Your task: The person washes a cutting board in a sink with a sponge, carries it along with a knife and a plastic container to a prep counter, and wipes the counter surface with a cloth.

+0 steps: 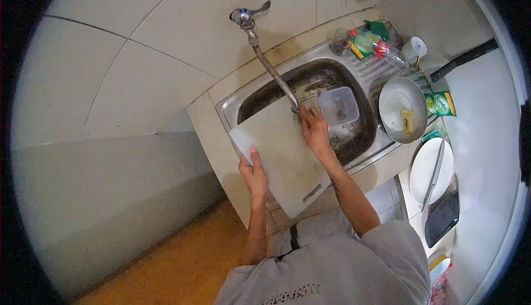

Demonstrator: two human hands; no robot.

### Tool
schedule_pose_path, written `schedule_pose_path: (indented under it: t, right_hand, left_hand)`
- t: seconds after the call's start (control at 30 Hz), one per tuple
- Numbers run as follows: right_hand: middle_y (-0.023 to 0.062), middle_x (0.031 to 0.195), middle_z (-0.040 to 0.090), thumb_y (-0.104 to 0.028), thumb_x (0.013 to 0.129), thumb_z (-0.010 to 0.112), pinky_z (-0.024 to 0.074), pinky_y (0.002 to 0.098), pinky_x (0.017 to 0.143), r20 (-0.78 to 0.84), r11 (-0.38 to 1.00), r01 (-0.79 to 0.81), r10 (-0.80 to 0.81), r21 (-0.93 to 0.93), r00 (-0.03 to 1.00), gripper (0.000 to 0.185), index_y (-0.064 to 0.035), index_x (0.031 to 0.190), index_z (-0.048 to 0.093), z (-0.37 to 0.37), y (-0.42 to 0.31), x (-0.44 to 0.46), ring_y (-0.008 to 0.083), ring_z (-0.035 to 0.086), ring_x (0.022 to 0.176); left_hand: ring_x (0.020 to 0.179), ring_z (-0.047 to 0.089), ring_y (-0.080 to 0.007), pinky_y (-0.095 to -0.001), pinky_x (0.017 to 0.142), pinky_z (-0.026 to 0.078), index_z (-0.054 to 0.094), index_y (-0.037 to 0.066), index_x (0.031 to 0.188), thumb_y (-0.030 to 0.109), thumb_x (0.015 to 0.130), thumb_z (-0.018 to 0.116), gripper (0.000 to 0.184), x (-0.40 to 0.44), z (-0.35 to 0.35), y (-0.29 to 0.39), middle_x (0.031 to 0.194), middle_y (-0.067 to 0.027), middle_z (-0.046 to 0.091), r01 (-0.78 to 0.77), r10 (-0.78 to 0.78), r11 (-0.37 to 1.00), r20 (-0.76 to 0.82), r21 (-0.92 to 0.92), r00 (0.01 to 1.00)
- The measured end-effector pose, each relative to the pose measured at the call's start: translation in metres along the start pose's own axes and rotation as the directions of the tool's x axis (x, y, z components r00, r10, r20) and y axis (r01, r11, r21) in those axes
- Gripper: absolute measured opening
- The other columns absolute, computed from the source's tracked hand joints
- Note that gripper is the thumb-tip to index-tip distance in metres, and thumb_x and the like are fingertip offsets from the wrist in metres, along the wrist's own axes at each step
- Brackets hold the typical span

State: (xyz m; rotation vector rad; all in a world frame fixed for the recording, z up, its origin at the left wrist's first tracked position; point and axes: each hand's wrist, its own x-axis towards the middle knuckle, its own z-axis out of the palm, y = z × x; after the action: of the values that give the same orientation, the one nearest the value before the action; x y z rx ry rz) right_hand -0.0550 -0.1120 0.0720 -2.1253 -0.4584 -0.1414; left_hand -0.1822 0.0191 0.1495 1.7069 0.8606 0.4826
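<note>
A white cutting board [285,155] with a slot handle lies tilted across the front of the sink, under the tap's spout. My left hand [254,176] is closed on its left edge, thumb on top and the other fingers mostly hidden beneath. At the board's far right edge, close to the spout's tip, is my right hand [316,133], closed on the board with its fingertips partly hidden. The tap [271,70] comes from the wall and reaches down over the board. Beside my right hand, a clear plastic container [338,106] sits in the stained sink basin [357,139].
Right of the basin stands a pan [394,101] with a yellowish piece [407,121] in it. A plastic bottle [391,56], a white cup [414,48] and green packets [441,104] lie around the drainboard. Nearer me are a plate [423,166], a knife [436,173] and a black tray [443,219].
</note>
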Motion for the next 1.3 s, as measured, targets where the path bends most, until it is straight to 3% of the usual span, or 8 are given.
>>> schedule_pose_path:
  t: [0.27,0.7,0.77,0.87,0.97,1.07,1.17,1.3]
  right_hand:
    - [0.0213,0.089,0.06,-0.003,0.081,0.06,0.0469,0.0462,0.073,0.034,0.99,-0.113,0.111,0.08,0.993,0.02,-0.0015,0.099,0.067,-0.004,-0.012,-0.019,0.0411,0.059,0.081]
    - [0.025,0.088,0.059,-0.007,0.083,0.056,0.044,0.0493,0.069,0.048,0.994,-0.04,0.035,0.1,0.998,0.015,0.0007,0.093,0.064,0.01,0.001,-0.004,0.0437,0.057,0.079]
    - [0.0197,0.082,0.059,0.001,0.082,0.059,0.0456,0.0421,0.062,0.0,0.995,0.006,-0.006,-0.1,1.0,0.011,0.0035,0.09,0.065,0.01,-0.004,0.005,0.0388,0.058,0.072]
    - [0.0209,0.08,0.057,-0.001,0.083,0.058,0.0441,0.0425,0.062,-0.032,0.992,-0.022,0.026,0.125,0.999,0.006,0.0045,0.084,0.062,0.012,-0.007,-0.009,0.0397,0.056,0.072]
    - [0.0224,0.081,0.056,-0.001,0.082,0.059,0.0432,0.044,0.064,0.089,0.986,-0.147,0.14,0.081,0.986,0.007,0.0056,0.081,0.059,0.007,-0.011,-0.006,0.0404,0.056,0.075]
    - [0.0226,0.079,0.055,0.001,0.081,0.057,0.0423,0.0454,0.066,-0.056,1.0,-0.01,0.009,-0.016,0.998,0.005,0.0054,0.082,0.059,0.011,-0.007,0.008,0.0411,0.055,0.076]
    - [0.0216,0.09,0.06,-0.006,0.081,0.058,0.0442,0.048,0.074,0.063,0.991,-0.117,0.112,0.07,0.992,0.018,0.0018,0.095,0.064,-0.008,-0.022,0.003,0.0401,0.058,0.082]
    - [0.0202,0.09,0.06,-0.005,0.081,0.057,0.0443,0.0482,0.077,0.032,1.0,-0.028,0.028,0.014,0.999,0.021,0.002,0.099,0.064,-0.002,-0.009,-0.008,0.0398,0.058,0.087]
  left_hand:
    - [0.081,0.052,-0.0126,-0.0285,0.075,0.044,0.058,-0.006,0.1,0.028,0.1,0.047,0.036,-0.005,-0.007,-0.009,0.087,-0.0065,0.061,-0.004,0.001,0.997,0.027,0.082,1.0]
    - [0.081,0.051,-0.0112,-0.0282,0.075,0.044,0.059,-0.006,0.099,0.029,0.1,0.047,0.037,-0.007,-0.007,-0.012,0.087,-0.0041,0.06,0.031,-0.03,0.999,0.043,-0.018,0.999]
    - [0.081,0.051,-0.0112,-0.0284,0.075,0.044,0.059,-0.006,0.098,0.029,0.1,0.047,0.037,-0.008,-0.004,0.002,0.086,-0.0042,0.06,0.027,-0.027,0.999,-0.004,-0.045,1.0]
    - [0.087,0.053,-0.0121,-0.028,0.08,0.044,0.059,-0.007,0.105,0.026,0.1,0.047,0.035,-0.002,-0.01,-0.002,0.095,-0.0057,0.062,0.085,-0.084,0.996,0.039,-0.019,0.996]
    - [0.082,0.051,-0.0115,-0.029,0.075,0.044,0.059,-0.006,0.098,0.029,0.1,0.047,0.037,-0.003,-0.009,-0.012,0.086,-0.0046,0.06,0.046,-0.047,0.999,0.012,0.014,0.999]
    - [0.079,0.051,-0.0117,-0.0295,0.073,0.044,0.06,-0.005,0.098,0.029,0.1,0.047,0.037,-0.001,-0.003,-0.01,0.084,-0.0039,0.06,0.038,-0.038,0.996,0.001,-0.079,0.999]
    - [0.076,0.05,-0.0114,-0.0298,0.07,0.044,0.06,-0.004,0.096,0.029,0.1,0.047,0.036,0.009,-0.007,-0.014,0.082,-0.0031,0.059,-0.022,0.022,1.0,0.024,0.003,0.999]
    - [0.075,0.049,-0.0108,-0.0297,0.069,0.044,0.06,-0.004,0.096,0.03,0.099,0.049,0.037,0.006,-0.004,-0.01,0.082,-0.0025,0.058,0.003,-0.003,1.0,0.022,-0.018,1.0]
